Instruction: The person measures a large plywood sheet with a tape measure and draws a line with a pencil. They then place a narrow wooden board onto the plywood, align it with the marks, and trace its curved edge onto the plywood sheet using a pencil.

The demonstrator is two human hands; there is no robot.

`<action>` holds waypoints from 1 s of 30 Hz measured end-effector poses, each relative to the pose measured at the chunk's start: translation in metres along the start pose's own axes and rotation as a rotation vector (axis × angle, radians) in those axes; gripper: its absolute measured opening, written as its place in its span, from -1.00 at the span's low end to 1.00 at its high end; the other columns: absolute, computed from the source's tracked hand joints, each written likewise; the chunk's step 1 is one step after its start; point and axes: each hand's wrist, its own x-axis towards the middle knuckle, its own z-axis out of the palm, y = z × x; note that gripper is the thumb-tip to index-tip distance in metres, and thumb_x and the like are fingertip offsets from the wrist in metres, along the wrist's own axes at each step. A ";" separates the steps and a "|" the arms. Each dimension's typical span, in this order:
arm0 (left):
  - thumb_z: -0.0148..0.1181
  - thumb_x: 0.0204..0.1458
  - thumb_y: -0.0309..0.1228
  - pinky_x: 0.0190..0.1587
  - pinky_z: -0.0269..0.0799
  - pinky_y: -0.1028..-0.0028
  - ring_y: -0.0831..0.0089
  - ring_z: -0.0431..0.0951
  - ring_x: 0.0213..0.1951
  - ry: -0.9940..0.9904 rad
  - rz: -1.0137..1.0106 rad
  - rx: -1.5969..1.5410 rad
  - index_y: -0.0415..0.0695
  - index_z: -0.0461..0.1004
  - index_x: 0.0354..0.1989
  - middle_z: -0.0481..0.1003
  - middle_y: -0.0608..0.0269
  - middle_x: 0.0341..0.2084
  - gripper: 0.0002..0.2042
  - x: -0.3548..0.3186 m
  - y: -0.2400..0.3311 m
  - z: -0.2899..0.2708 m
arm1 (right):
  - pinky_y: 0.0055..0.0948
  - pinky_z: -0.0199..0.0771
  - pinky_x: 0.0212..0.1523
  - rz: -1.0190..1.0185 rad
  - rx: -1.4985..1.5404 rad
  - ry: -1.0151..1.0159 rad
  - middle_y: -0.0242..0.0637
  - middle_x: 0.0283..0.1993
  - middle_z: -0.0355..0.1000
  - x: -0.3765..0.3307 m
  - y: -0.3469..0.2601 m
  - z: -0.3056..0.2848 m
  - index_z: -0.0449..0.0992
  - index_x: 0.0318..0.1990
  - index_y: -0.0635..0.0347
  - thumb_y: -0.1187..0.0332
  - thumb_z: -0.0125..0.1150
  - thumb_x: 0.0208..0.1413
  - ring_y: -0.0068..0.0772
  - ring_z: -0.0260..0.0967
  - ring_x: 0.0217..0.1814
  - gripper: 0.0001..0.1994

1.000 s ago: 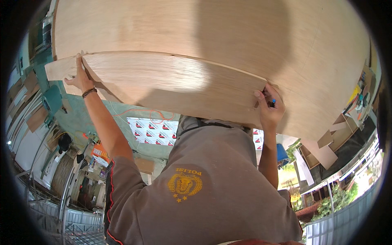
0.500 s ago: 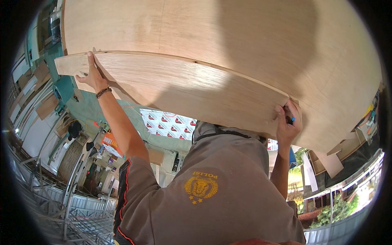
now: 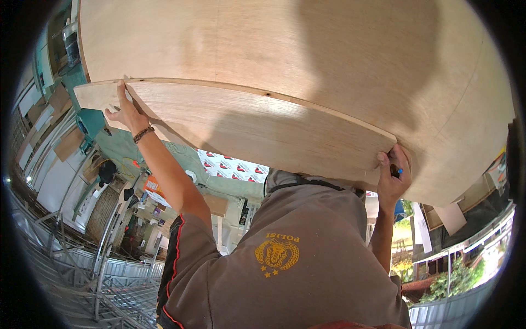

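A long, pale wooden board [image 3: 257, 123] lies across a large plywood sheet [image 3: 246, 38], its far edge bowed by the lens. Near the board's left end, my left hand [image 3: 129, 114] grips it with fingers spread, one fingertip at the far edge. A dark beaded bracelet circles that wrist. My right hand [image 3: 393, 175] is closed at the board's right end, fingers by its far corner. Within that same hand sits a pen [image 3: 400, 171], of which mainly the blue end shows.
Below the sheet, a white panel with red print [image 3: 233, 166] shows on the greenish floor. Wood offcuts [image 3: 68, 143] and long strips lean at the left. An orange box [image 3: 154, 189] stands among clutter. Cut panels [image 3: 450, 218] are at the right, near metal railings and plants.
The view has shifted slightly, so the board and both hands appear a little lower and farther right. Both hands keep their places on the board.
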 end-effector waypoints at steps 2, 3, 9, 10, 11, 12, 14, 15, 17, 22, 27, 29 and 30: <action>0.68 -0.24 -0.27 0.30 0.51 0.02 -0.02 0.34 0.32 0.004 -0.027 0.008 0.05 -0.33 0.60 0.10 -0.11 0.41 0.33 -0.003 0.001 0.000 | -0.40 0.63 -0.04 0.018 -0.015 -0.004 -0.11 0.11 0.52 0.000 -0.003 -0.001 0.61 0.11 0.38 0.55 0.50 0.13 -0.34 0.54 0.00 -0.62; 0.68 -0.24 -0.27 0.28 0.52 0.02 -0.03 0.35 0.31 0.004 -0.026 0.000 0.04 -0.32 0.60 0.10 -0.11 0.41 0.32 -0.003 0.002 0.001 | -0.40 0.63 -0.05 0.026 -0.021 -0.007 -0.10 0.11 0.52 -0.001 -0.004 0.000 0.61 0.11 0.38 0.55 0.51 0.13 -0.34 0.54 0.00 -0.62; 0.68 -0.24 -0.26 0.23 0.57 0.04 -0.01 0.38 0.26 0.026 -0.021 -0.007 0.00 -0.23 0.57 0.12 -0.11 0.36 0.26 0.006 -0.002 0.000 | -0.42 0.61 -0.05 -0.018 -0.061 0.004 -0.13 0.10 0.53 -0.003 0.001 -0.001 0.61 0.11 0.36 0.49 0.49 0.17 -0.35 0.55 0.02 -0.64; 0.67 -0.24 -0.26 0.22 0.58 0.04 0.00 0.39 0.25 0.025 -0.016 -0.015 0.00 -0.22 0.56 0.13 -0.10 0.35 0.25 0.007 -0.004 -0.001 | -0.42 0.61 -0.06 -0.007 -0.053 0.000 -0.14 0.10 0.53 -0.002 0.000 0.000 0.62 0.11 0.36 0.49 0.49 0.18 -0.35 0.55 0.02 -0.64; 0.67 -0.24 -0.26 0.21 0.59 0.05 0.01 0.39 0.23 0.023 -0.011 -0.022 -0.01 -0.21 0.55 0.14 -0.10 0.34 0.24 0.009 -0.005 -0.001 | -0.42 0.61 -0.06 0.004 -0.045 -0.004 -0.14 0.10 0.53 -0.001 -0.002 0.001 0.62 0.11 0.36 0.48 0.48 0.18 -0.35 0.55 0.02 -0.64; 0.67 -0.24 -0.26 0.21 0.59 0.05 0.01 0.40 0.22 0.030 -0.015 -0.017 -0.02 -0.20 0.55 0.14 -0.09 0.33 0.24 0.008 -0.004 -0.001 | -0.42 0.60 -0.06 0.015 -0.039 -0.008 -0.14 0.10 0.53 -0.001 -0.003 0.001 0.62 0.11 0.35 0.48 0.48 0.19 -0.34 0.55 0.01 -0.65; 0.68 -0.24 -0.27 0.20 0.60 0.06 0.02 0.41 0.20 0.042 -0.022 -0.006 -0.04 -0.19 0.54 0.16 -0.09 0.31 0.23 0.006 -0.002 0.001 | -0.41 0.60 -0.04 0.014 -0.048 -0.013 -0.15 0.10 0.54 -0.002 -0.002 0.001 0.62 0.11 0.35 0.48 0.48 0.19 -0.34 0.55 0.00 -0.65; 0.67 -0.23 -0.27 0.19 0.60 0.07 0.03 0.42 0.19 0.036 -0.017 -0.014 -0.04 -0.19 0.54 0.16 -0.08 0.31 0.23 0.007 -0.002 0.001 | -0.40 0.60 -0.03 0.013 -0.051 -0.016 -0.15 0.10 0.54 -0.002 -0.001 0.000 0.62 0.11 0.34 0.48 0.48 0.19 -0.33 0.56 0.00 -0.65; 0.67 -0.22 -0.27 0.18 0.61 0.07 0.03 0.43 0.17 0.024 -0.006 -0.028 -0.06 -0.19 0.54 0.17 -0.08 0.29 0.22 0.007 -0.003 0.000 | -0.39 0.59 -0.01 0.006 -0.084 -0.020 -0.14 0.10 0.54 -0.002 -0.002 -0.001 0.62 0.11 0.34 0.48 0.48 0.19 -0.33 0.56 0.01 -0.65; 0.66 -0.20 -0.27 0.16 0.63 0.09 0.04 0.44 0.16 0.029 -0.029 -0.004 -0.08 -0.18 0.53 0.20 -0.08 0.28 0.20 0.006 -0.005 -0.003 | -0.37 0.60 0.03 -0.003 -0.050 -0.003 -0.12 0.10 0.54 -0.003 0.000 -0.002 0.62 0.12 0.34 0.49 0.46 0.20 -0.32 0.57 0.02 -0.65; 0.64 -0.16 -0.26 0.16 0.62 0.09 0.03 0.46 0.15 0.018 0.010 0.034 -0.09 -0.14 0.51 0.23 -0.07 0.26 0.14 0.021 -0.013 -0.002 | -0.37 0.62 0.02 0.074 0.022 0.019 -0.11 0.11 0.54 -0.007 0.003 -0.001 0.62 0.14 0.33 0.54 0.45 0.17 -0.31 0.58 0.02 -0.63; 0.62 -0.13 -0.26 0.14 0.63 0.06 0.03 0.47 0.13 -0.008 0.040 0.088 -0.09 -0.09 0.46 0.26 -0.09 0.23 0.07 0.047 -0.021 -0.014 | -0.39 0.63 -0.01 0.040 -0.012 0.004 -0.11 0.11 0.54 -0.008 0.009 0.001 0.63 0.14 0.31 0.56 0.45 0.16 -0.32 0.58 0.02 -0.62; 0.62 -0.11 -0.26 0.13 0.63 0.05 0.02 0.47 0.13 -0.025 0.039 0.110 -0.09 -0.06 0.44 0.28 -0.09 0.22 0.03 0.052 -0.033 -0.020 | -0.40 0.63 -0.02 0.021 -0.045 -0.004 -0.11 0.12 0.54 -0.007 0.011 -0.004 0.63 0.14 0.30 0.56 0.45 0.15 -0.33 0.58 0.02 -0.62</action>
